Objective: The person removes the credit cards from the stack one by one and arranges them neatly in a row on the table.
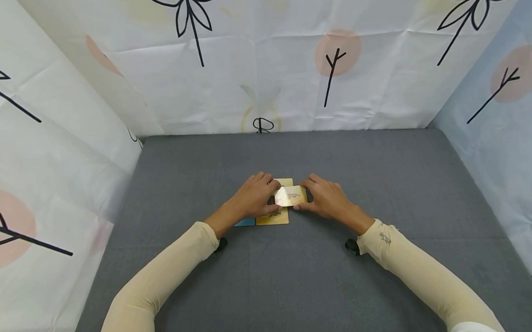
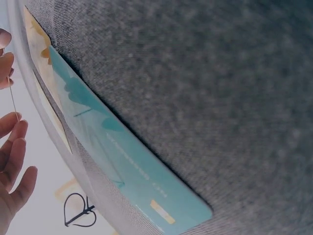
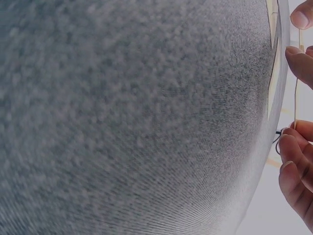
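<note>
A small pale gold card point(image 1: 290, 196) with fine dark lettering is held up between my two hands. My left hand point(image 1: 255, 195) pinches its left end between thumb and fingers. The right hand point(image 1: 328, 197) grips its right end the same way. Seen almost edge-on, the card is a thin line between fingertips in both wrist views. Beneath it on the table lie a yellow card-like piece point(image 1: 274, 219) and another yellow piece point(image 1: 286, 181) farther back. A blue one point(image 1: 245, 222), teal in the left wrist view point(image 2: 132, 161), lies under my left hand, partly hidden.
A grey cloth-covered table point(image 1: 282, 287) spreads around the hands. White fabric walls point(image 1: 279, 84) printed with leaves and peach circles stand behind it and on both sides. Dark wrist-worn pieces point(image 1: 352, 246) sit below the sleeves.
</note>
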Motion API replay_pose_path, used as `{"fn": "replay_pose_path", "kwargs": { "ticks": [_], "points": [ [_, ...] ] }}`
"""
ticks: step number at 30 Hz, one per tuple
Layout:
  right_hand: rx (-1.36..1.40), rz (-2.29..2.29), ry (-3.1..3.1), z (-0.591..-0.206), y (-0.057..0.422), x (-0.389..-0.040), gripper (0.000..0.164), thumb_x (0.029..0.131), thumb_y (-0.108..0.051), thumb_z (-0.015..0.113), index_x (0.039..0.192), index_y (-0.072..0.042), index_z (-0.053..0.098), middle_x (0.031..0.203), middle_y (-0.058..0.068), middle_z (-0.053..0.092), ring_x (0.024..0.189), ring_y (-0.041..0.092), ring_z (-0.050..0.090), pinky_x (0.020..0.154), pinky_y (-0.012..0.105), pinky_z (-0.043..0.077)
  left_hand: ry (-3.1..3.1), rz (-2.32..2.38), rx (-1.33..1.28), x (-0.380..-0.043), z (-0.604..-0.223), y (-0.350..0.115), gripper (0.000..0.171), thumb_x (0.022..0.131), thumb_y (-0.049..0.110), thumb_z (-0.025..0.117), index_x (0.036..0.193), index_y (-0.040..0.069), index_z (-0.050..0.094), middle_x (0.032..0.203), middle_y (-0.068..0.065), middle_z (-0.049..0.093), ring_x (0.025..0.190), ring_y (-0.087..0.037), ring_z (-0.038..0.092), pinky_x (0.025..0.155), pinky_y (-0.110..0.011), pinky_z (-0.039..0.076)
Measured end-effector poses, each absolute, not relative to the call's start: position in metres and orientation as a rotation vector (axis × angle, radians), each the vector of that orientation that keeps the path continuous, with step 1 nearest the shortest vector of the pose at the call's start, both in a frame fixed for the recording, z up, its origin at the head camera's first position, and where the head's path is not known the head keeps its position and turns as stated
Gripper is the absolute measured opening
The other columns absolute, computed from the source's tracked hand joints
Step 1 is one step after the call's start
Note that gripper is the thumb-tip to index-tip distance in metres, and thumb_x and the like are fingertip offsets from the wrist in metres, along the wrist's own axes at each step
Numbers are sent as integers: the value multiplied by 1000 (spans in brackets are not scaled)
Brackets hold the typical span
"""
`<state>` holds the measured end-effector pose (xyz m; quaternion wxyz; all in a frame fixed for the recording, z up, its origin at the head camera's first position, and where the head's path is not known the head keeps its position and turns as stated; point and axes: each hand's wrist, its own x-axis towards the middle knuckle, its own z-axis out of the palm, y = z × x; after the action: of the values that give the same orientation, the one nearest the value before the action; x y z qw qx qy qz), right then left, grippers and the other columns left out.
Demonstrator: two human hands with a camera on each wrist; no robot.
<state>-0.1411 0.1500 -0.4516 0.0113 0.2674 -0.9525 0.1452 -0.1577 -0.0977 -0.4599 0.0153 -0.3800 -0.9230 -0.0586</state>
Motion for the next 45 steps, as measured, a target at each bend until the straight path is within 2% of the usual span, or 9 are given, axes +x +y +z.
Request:
{"fn": "replay_pose_path", "kwargs": {
  "ticks": [13, 26, 45],
  "points": [
    [843, 452, -2963, -450, 152, -139, 61, 79, -49, 83, 122, -7, 69, 110, 10, 64, 73, 20, 60, 57, 38, 49, -2860, -240, -1192, -152, -454, -96, 53, 89, 47, 75, 127, 12, 62, 114, -7, 60, 93, -21, 49, 79, -37, 40],
    [823, 453, -2992, -451, 157, -134, 60, 80, -54, 80, 119, -9, 69, 105, 8, 62, 69, 16, 56, 57, 36, 47, -2856, -257, -1230, -151, -456, -94, 53, 92, 48, 70, 130, 12, 63, 115, -7, 60, 92, -21, 50, 79, -38, 43],
    [814, 459, -2986, -452, 161, -130, 62, 80, -53, 81, 120, -7, 70, 106, 8, 62, 67, 17, 56, 57, 36, 48, -2872, -265, -1197, -147, -462, -89, 52, 91, 48, 72, 128, 13, 62, 117, -6, 61, 94, -21, 51, 79, -36, 43]
  ]
}}
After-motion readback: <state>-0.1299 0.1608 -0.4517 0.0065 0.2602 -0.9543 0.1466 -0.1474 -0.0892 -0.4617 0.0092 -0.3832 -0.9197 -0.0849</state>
